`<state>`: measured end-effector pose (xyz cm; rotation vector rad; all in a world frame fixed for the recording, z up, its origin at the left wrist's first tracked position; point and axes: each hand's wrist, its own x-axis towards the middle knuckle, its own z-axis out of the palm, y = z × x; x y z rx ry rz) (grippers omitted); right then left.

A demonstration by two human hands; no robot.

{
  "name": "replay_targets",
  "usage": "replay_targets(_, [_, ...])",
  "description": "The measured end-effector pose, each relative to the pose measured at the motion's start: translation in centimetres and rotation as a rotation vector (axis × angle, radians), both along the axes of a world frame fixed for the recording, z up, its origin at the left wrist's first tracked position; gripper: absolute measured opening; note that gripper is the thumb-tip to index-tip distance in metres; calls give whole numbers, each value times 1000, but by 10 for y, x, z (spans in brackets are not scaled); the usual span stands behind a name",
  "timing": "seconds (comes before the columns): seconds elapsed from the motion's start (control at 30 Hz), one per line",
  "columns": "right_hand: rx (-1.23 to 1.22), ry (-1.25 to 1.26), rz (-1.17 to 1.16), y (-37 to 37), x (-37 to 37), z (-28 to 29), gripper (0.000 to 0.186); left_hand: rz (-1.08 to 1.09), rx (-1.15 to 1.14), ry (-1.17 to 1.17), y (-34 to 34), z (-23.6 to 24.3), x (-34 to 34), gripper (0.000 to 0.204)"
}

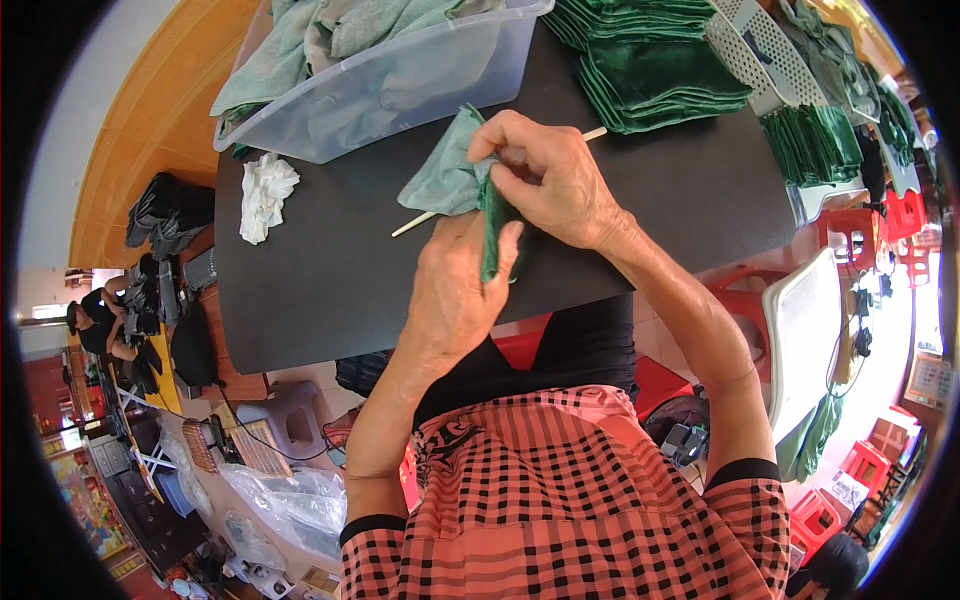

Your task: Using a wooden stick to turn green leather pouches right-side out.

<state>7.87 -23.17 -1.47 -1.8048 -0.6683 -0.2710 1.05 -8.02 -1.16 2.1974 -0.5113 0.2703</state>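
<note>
A small cloth piece (440, 178), pale grey-green on one face and dark shiny green on the other, is held between both hands above the black table (310, 300). My left hand (455, 285) grips its folded dark green part, thumb pressed along it. Thumb and bent fingers of my right hand (550, 178) pinch the cloth's upper right edge. Beneath the hands and cloth lies a thin pale stick (413, 224); its two ends show on either side, while its middle is hidden.
At the back left stands a clear plastic bin (400, 110) heaped with grey-green cloths. Stacks of dark green cloth pieces (660, 85) fill the back right, beside a perforated light basket (765, 60). A crumpled white cloth or tissue (268, 195) lies on the left. Red stools (850, 235) stand right.
</note>
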Motion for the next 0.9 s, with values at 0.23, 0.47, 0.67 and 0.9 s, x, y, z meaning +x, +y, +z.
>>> replay_targets(0.23, [114,-24,59,7,2,-10,15,-13,15,-117,-6,-4,-3,25])
replay_targets(0.47, [590,648,494,-3,4,-16,15,-66,-103,9,-10,-3,-4,26])
replay_targets(0.67, [223,312,214,-5,4,-5,18,-128,-30,-25,-12,3,1,20])
replay_targets(0.9, [92,-145,38,-5,1,-5,19,-175,166,-140,-3,3,-3,21])
